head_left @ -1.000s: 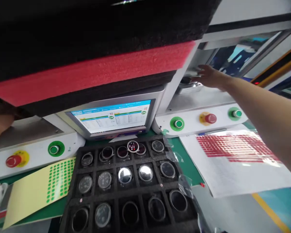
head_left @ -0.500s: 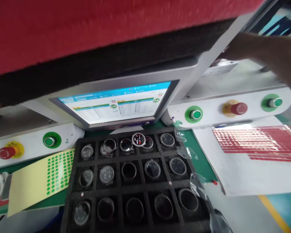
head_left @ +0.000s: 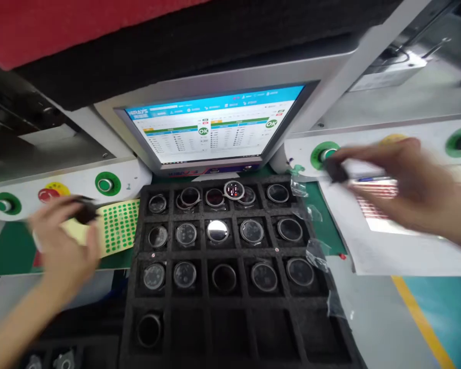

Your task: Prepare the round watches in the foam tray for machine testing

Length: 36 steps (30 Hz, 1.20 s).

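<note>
On the green desk (head_left: 7, 251), between two white control panels, sits a black foam tray (head_left: 230, 287) of round watch cases, one per cell; the front row is mostly bare cells, with one case at its left. One case (head_left: 234, 190) in the back row shows a lit red display. Left hand (head_left: 63, 241), blurred, hovers left of the tray over the yellow sheet of green dot stickers (head_left: 119, 225); its grip is pinched on a small dark part (head_left: 85, 211) at the fingertips. Right hand (head_left: 403, 179), also blurred, is right of the tray above the white sheet with red labels (head_left: 388, 246), near a green push button (head_left: 325, 154); its grip pinches another small dark part (head_left: 336, 171). What either part is cannot be told through the blur. Behind the tray a monitor (head_left: 215, 128) shows two green OK marks.
</note>
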Each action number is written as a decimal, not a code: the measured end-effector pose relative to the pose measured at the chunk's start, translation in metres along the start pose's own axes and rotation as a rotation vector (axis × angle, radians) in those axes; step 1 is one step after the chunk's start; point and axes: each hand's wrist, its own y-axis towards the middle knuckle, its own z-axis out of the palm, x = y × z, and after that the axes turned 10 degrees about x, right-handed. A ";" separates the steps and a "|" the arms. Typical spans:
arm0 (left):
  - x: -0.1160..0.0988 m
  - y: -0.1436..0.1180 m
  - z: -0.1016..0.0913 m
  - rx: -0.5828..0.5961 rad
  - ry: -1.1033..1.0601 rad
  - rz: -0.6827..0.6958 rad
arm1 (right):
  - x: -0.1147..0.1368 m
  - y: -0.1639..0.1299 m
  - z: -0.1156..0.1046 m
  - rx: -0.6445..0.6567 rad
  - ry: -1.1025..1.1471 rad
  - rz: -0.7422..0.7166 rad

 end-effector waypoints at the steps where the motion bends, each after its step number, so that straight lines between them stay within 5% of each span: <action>1: -0.014 -0.014 0.010 0.086 0.000 0.072 | 0.022 -0.013 0.009 0.092 -0.017 -0.159; 3: -0.047 -0.036 0.032 0.373 -0.036 0.261 | 0.064 -0.032 0.028 0.252 -0.083 -0.444; 5: -0.075 -0.047 0.047 0.434 -0.025 0.470 | 0.095 -0.041 0.046 0.316 -0.093 -0.523; 7: -0.090 -0.046 0.052 0.463 -0.013 0.539 | 0.109 -0.041 0.056 0.364 -0.004 -0.479; 12: -0.083 -0.006 0.044 0.522 -0.138 0.383 | 0.095 -0.015 0.052 0.329 0.094 -0.376; 15: -0.075 0.026 0.058 0.513 -0.056 0.266 | 0.084 0.012 0.059 0.203 -0.037 -0.299; 18: -0.074 0.049 0.075 0.632 0.011 0.202 | 0.083 0.034 0.074 0.234 -0.164 -0.135; 25: -0.077 0.062 0.078 0.727 -0.035 0.132 | 0.088 0.047 0.093 0.287 -0.182 0.021; 31: -0.065 0.049 0.045 0.644 -0.013 0.102 | 0.089 0.052 0.089 0.257 -0.170 -0.078; 36: 0.009 0.046 -0.024 0.480 0.113 -0.110 | 0.090 0.018 0.054 0.129 0.032 -0.163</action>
